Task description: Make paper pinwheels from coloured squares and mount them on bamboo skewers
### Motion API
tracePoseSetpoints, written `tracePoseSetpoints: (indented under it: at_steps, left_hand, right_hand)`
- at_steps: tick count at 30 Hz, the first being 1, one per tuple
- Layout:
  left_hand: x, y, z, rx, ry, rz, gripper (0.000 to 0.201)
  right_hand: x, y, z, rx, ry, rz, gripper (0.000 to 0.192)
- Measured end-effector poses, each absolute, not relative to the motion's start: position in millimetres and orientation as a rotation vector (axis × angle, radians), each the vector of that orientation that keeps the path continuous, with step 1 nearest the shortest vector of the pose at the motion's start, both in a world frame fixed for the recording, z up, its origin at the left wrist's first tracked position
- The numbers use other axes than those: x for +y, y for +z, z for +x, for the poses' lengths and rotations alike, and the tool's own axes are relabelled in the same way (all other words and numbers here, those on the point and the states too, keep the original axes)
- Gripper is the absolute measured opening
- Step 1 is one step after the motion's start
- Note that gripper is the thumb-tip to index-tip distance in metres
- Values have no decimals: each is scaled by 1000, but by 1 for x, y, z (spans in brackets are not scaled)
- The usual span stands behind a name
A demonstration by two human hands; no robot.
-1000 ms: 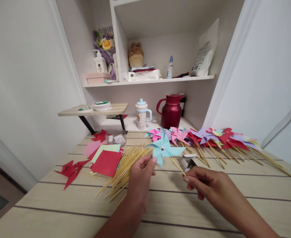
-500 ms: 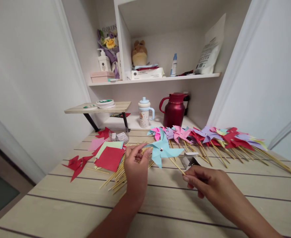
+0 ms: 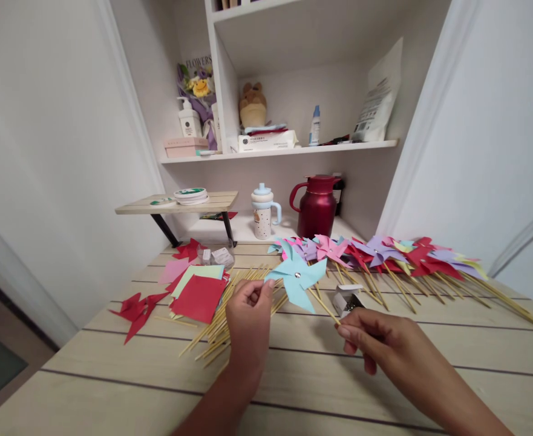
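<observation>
A light blue paper pinwheel (image 3: pixel 306 277) with a silver pin at its centre is raised over the table. Its thin wooden stick (image 3: pixel 324 304) slants down to the right, where my right hand (image 3: pixel 375 339) grips the lower end between thumb and fingers. My left hand (image 3: pixel 250 318) is closed at the pinwheel's left side, thumb and forefinger pinching the tip of one blade. Behind my right hand stands an open small white box (image 3: pixel 345 300) with small dark metallic pieces inside. Loose wooden sticks (image 3: pixel 216 333) lie beneath and beside my left hand.
Finished pinwheels (image 3: pixel 377 249) in several colours lie along the back right. Paper squares (image 3: pixel 200 298) and red cut paper (image 3: pixel 137 312) are at the left. A red jug (image 3: pixel 317 209), a lidded cup (image 3: pixel 262 218) and a small raised shelf (image 3: pixel 143 206) stand behind.
The pinwheel's blades have turned on the pin. My left thumb and forefinger have closed on a blade tip. My right hand keeps its hold on the stick, and the view has tilted slightly up.
</observation>
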State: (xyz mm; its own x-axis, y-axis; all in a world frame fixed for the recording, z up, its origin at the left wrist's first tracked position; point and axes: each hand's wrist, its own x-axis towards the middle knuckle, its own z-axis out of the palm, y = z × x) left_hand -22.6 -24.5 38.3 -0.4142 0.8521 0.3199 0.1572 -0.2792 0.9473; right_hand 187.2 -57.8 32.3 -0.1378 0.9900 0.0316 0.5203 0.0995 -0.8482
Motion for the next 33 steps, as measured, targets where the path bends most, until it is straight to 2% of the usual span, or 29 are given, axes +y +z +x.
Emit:
tracePoseSetpoints:
  at_steps: [14,16,19,21,24,29,33]
  left_hand:
    - [-25,39,-20,1361,1687,1216,17]
    - [-24,38,-20,1337,1671,1200,30]
    - [-25,39,-17,1325,1680,1209,65]
    - [-27,39,-16,1307,1718,1232,75]
    - [-35,39,-14,1291,1811,1279,67]
    - [-48,29,-10,1285,1770,1501,30]
    - [-51,18,-6,1254,1617,1634,30]
  right_hand:
    - [-57,31,189,-1732,886,-1499,33]
    - [-56,29,190,-1768,798,-1537,31]
    - [-55,29,192,-1772,704,-1567,29]
    - [-54,32,193,-1703,733,-1543,31]
    - [-55,40,193,-1520,952,-1396,35]
    - [-58,47,190,-1334,1287,-1128,38]
    - [-59,44,189,-1249,1415,-1078,34]
